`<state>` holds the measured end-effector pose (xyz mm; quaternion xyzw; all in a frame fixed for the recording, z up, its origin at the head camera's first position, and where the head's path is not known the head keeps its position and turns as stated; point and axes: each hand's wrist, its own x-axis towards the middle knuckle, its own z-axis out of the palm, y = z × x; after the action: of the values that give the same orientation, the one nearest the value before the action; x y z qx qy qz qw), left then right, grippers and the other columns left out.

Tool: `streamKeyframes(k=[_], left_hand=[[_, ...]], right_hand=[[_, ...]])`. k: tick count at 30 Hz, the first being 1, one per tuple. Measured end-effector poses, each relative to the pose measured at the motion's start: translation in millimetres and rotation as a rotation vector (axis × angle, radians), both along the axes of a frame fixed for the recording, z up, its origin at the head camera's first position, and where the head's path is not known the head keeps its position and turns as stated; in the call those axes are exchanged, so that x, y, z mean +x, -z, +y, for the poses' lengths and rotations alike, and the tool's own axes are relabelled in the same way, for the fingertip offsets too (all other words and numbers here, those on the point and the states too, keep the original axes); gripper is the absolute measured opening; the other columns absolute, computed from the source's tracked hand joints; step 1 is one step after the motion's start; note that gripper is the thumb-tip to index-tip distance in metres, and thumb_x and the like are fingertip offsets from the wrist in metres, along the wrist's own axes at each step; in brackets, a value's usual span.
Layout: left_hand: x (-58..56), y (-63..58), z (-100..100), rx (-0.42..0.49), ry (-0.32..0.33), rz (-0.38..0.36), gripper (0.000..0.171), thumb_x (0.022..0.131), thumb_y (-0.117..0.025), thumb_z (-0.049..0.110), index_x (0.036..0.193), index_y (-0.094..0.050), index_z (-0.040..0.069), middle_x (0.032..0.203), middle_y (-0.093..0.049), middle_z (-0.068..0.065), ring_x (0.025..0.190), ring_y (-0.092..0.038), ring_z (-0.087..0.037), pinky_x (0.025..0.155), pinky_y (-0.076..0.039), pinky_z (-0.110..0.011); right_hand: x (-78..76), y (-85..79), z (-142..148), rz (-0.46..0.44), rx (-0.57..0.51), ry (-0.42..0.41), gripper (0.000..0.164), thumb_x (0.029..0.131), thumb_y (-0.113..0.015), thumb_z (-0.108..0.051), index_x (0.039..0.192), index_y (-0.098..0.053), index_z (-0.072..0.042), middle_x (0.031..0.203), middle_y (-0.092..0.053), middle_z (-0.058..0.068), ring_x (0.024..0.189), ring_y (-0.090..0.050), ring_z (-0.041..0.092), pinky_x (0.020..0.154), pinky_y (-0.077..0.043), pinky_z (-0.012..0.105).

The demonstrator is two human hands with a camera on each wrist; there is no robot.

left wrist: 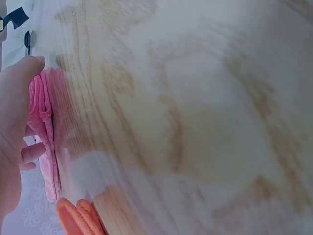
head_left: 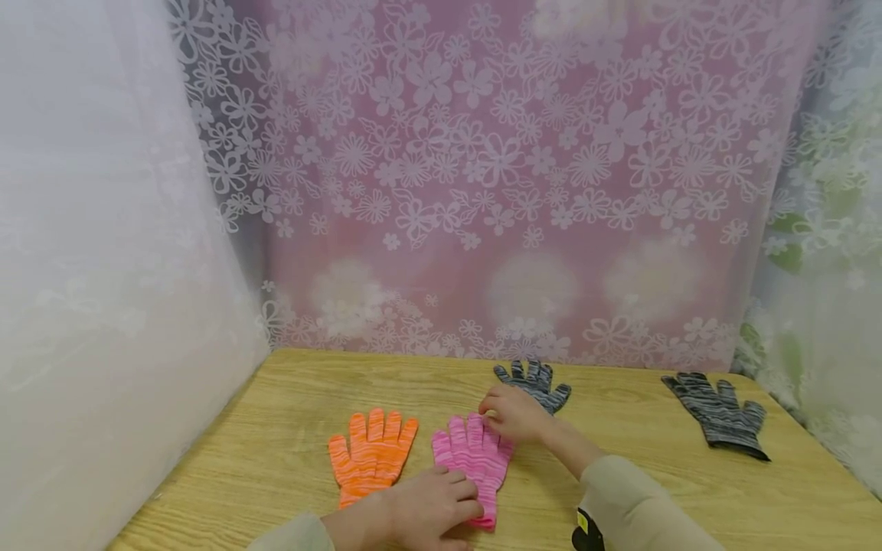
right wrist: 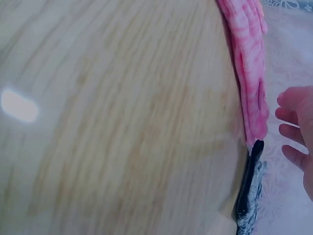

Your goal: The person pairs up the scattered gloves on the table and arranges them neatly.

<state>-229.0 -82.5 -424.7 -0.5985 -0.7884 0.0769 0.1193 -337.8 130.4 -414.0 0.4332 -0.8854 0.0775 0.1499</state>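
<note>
A pink knit glove (head_left: 475,451) lies flat on the wooden table with its fingers pointing away from me. My left hand (head_left: 432,506) is over its lower left part, fingers relaxed across the cuff end. In the left wrist view, the left thumb (left wrist: 30,66) is at the cuff edge of the pink glove (left wrist: 41,105). Above the glove's fingertips hovers my right hand (head_left: 515,413), its fingers loosely bent and nothing in them. The right wrist view has these fingers (right wrist: 291,115) apart from the pink fabric (right wrist: 252,73).
Left of the pink glove lies an orange glove (head_left: 372,455). A grey-black glove (head_left: 534,383) sits behind my right hand, partly hidden by it. Another grey-black glove (head_left: 723,413) lies far right. Flowered curtains (head_left: 496,191) hang behind the table (head_left: 276,428) and at both sides.
</note>
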Motion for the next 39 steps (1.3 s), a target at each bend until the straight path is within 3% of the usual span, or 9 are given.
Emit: streamKeyframes(k=[11,19,39], left_hand=[[-0.3,-0.9,0.3,-0.015,-0.003,-0.012,0.034,0.094,-0.043,0.048,0.114,-0.056,0.024,0.104,-0.049,0.011,0.092,-0.044,-0.003,0.072,-0.033,-0.015],[-0.9,-0.2,0.0,-0.026,-0.003,-0.017,0.034,0.094,-0.043,0.049,0.114,-0.055,0.025,0.104,-0.049,0.011,0.092,-0.043,-0.002,0.073,-0.033,-0.014],[-0.8,1.1,-0.6,-0.023,-0.023,-0.057,0.032,0.094,-0.046,0.047,0.113,-0.057,0.025,0.105,-0.05,0.012,0.093,-0.044,-0.002,0.072,-0.032,-0.015]], right_hand=[[-3.8,11.7,-15.8,0.034,-0.006,0.118,0.009,0.079,-0.066,-0.007,0.084,-0.07,-0.013,0.08,-0.063,-0.002,0.078,-0.059,0.018,0.07,-0.047,0.034],[-6.5,14.7,-23.4,-0.019,0.006,0.172,0.008,0.081,-0.064,-0.007,0.083,-0.069,-0.013,0.077,-0.062,-0.003,0.078,-0.057,0.017,0.072,-0.047,0.034],[-10.3,16.9,-30.5,0.086,-0.025,0.209,0.007,0.079,-0.067,-0.009,0.074,-0.068,-0.013,0.072,-0.058,-0.001,0.071,-0.057,0.019,0.063,-0.048,0.034]])
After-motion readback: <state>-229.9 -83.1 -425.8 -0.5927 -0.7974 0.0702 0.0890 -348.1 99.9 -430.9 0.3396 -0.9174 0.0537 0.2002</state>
